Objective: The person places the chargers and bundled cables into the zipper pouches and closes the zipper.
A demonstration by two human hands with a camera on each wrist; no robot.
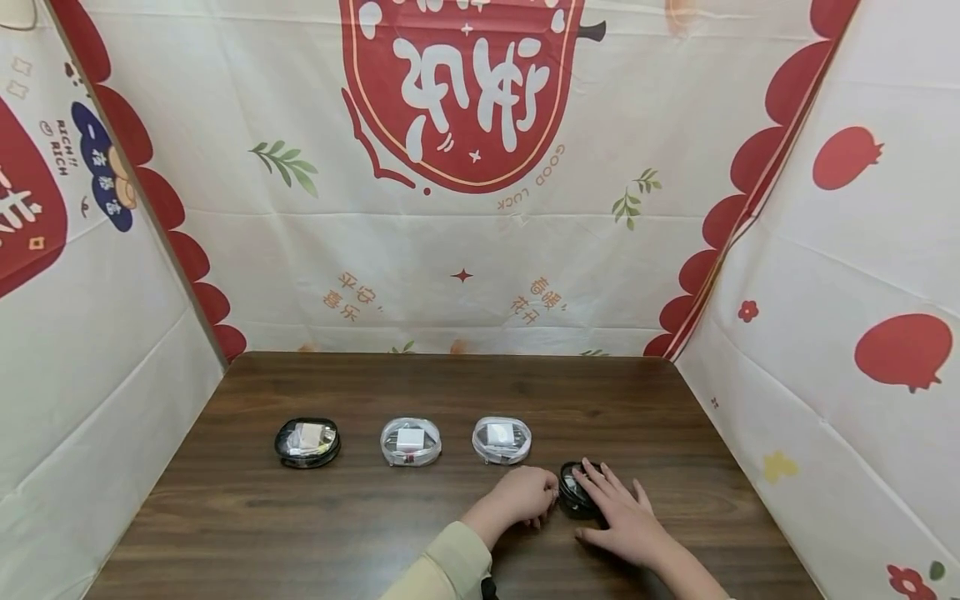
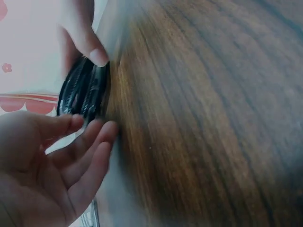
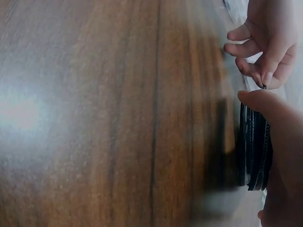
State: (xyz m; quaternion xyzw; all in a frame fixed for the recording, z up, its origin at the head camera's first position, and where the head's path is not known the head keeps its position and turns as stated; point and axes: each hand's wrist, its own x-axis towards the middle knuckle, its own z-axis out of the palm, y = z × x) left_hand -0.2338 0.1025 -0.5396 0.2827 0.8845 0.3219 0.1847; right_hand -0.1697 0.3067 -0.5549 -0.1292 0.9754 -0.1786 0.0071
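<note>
A small oval zip case with black trim and a clear top lies on the table at front right. At its left end my left hand pinches the zipper pull between thumb and index finger. My right hand rests over the case from the right, fingers spread and mostly straight. In the right wrist view, the right thumb presses on the end of the case nearest the left hand. Black zipper teeth run round its side in the left wrist view. The right hand covers much of the top.
Three similar zip cases stand in a row further back: a black-trimmed one at left, a white-trimmed one in the middle and another white-trimmed one nearer the hands. Printed cloth walls enclose the brown wooden table.
</note>
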